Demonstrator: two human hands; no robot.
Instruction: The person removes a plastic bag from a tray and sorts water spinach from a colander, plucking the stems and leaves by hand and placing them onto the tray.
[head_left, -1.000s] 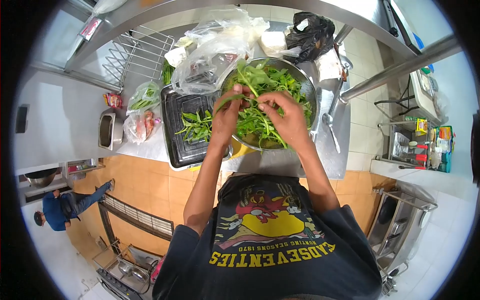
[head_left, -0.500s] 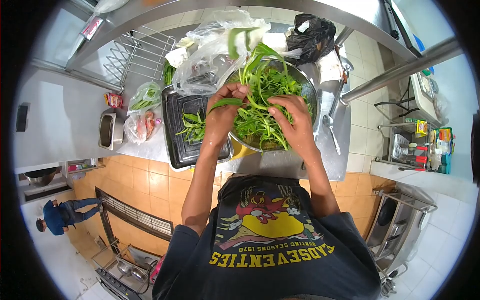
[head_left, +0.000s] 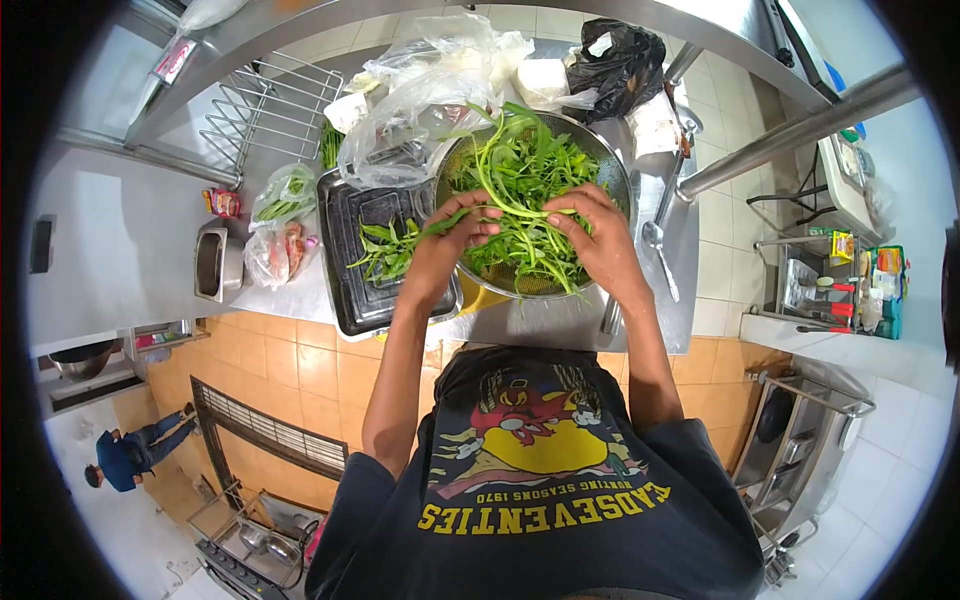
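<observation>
My left hand [head_left: 441,257] is closed at the fingertips on a leafy stalk of greens that looks like water spinach. My right hand [head_left: 598,238] pinches the pale stem [head_left: 515,208] of the same greens, at the right. Both hands are over a wide metal colander [head_left: 626,190] heaped with leafy greens [head_left: 535,165]. Left of the colander, a black tray [head_left: 345,275] carries a small pile of picked leaves [head_left: 385,250]; my left wrist is near its right side.
Clear plastic bags [head_left: 400,130], a black plastic bag [head_left: 615,75] and a wire rack [head_left: 265,115] stand behind. A spoon [head_left: 660,260] lies at the right. Bagged vegetables [head_left: 285,195] and a steel pan [head_left: 220,265] are at the left. Another person [head_left: 130,450] stands at far left.
My left hand has moved lower, and my right hand has shifted slightly. The long stem now stretches between both hands, and the leaf blurred in the air above the colander is gone.
</observation>
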